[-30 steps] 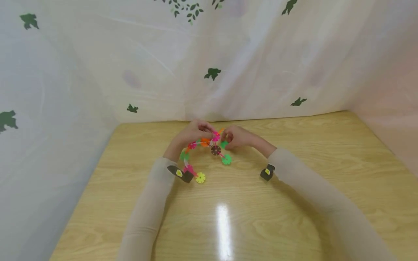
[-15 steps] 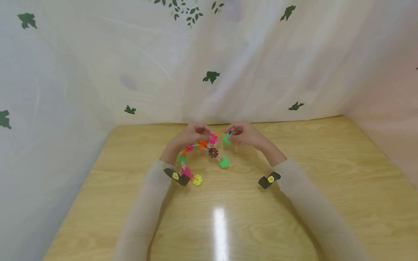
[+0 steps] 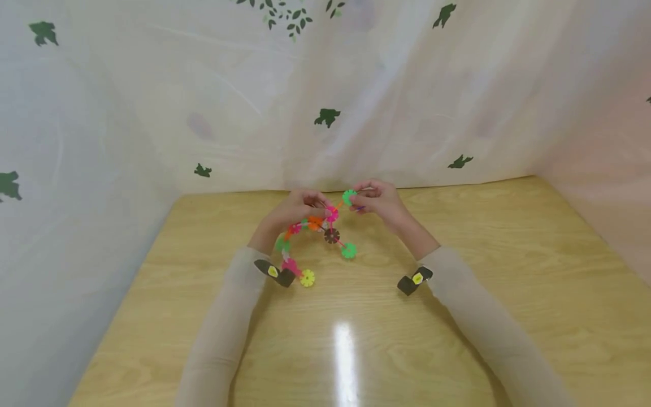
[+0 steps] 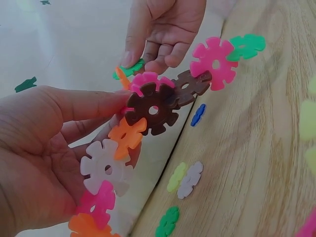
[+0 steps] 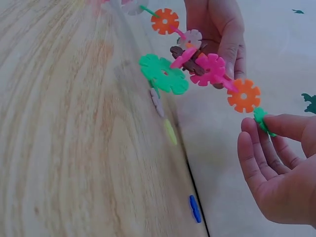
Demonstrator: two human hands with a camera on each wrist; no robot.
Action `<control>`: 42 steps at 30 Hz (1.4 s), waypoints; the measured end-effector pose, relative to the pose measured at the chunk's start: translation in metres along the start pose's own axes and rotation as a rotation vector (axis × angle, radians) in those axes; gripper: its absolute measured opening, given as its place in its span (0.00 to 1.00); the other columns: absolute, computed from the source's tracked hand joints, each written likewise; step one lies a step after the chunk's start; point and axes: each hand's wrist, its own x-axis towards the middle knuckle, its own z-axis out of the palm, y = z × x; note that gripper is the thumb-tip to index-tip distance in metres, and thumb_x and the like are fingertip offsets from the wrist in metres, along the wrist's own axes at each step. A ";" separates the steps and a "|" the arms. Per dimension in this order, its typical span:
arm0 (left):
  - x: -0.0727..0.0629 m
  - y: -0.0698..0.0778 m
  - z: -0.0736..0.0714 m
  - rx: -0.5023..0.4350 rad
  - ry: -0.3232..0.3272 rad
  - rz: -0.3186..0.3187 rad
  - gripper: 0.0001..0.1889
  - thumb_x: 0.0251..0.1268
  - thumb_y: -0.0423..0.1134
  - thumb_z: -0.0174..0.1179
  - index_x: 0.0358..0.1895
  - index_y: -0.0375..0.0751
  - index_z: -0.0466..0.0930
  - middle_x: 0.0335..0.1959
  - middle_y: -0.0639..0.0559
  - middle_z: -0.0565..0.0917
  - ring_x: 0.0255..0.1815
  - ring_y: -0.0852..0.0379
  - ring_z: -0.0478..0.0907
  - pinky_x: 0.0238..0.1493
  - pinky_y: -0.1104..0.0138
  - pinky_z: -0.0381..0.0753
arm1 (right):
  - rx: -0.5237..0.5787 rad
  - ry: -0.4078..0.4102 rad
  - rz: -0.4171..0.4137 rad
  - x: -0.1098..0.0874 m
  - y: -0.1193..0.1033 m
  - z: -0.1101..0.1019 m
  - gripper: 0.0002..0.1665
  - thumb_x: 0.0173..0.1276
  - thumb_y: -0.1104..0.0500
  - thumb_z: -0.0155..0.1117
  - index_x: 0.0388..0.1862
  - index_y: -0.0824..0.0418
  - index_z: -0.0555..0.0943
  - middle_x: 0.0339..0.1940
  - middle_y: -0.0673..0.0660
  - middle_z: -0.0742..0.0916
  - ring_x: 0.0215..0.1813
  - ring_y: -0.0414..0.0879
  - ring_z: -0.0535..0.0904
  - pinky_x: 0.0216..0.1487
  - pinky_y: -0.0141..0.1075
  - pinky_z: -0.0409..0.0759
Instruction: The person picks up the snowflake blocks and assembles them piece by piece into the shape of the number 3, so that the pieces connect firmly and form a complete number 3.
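A chain of notched plastic snowflake discs in several colours curves over the table, ending near me in a yellow disc (image 3: 307,278). Its far part is held by my left hand (image 3: 295,212), thumb and fingers pinching around a pink disc (image 3: 331,213) beside the brown disc (image 4: 143,118). A short branch ends in another green disc (image 3: 348,251). With thumb and fingertips my right hand (image 3: 382,204) pinches a green snowflake disc (image 5: 261,121), whose edge meets the orange disc (image 5: 244,96) at the chain's far tip. The left hand partly hides the chain.
Near the table's back edge lie several loose discs: a blue one (image 4: 198,114), a white one (image 4: 190,179), a yellow one (image 4: 175,178) and a green one (image 4: 168,222). A pale curtain (image 3: 244,113) hangs right behind the wooden table (image 3: 437,316).
My right hand has risen with the green disc, from beside the chain up to the orange disc at its tip. My left hand keeps its grip almost in place.
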 end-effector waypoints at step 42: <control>-0.007 0.008 0.013 -0.051 0.101 0.022 0.08 0.65 0.30 0.65 0.45 0.32 0.86 0.35 0.47 0.86 0.38 0.49 0.83 0.41 0.70 0.85 | 0.024 0.016 -0.143 -0.005 0.000 0.005 0.05 0.70 0.69 0.66 0.43 0.67 0.83 0.34 0.52 0.91 0.32 0.42 0.87 0.38 0.33 0.89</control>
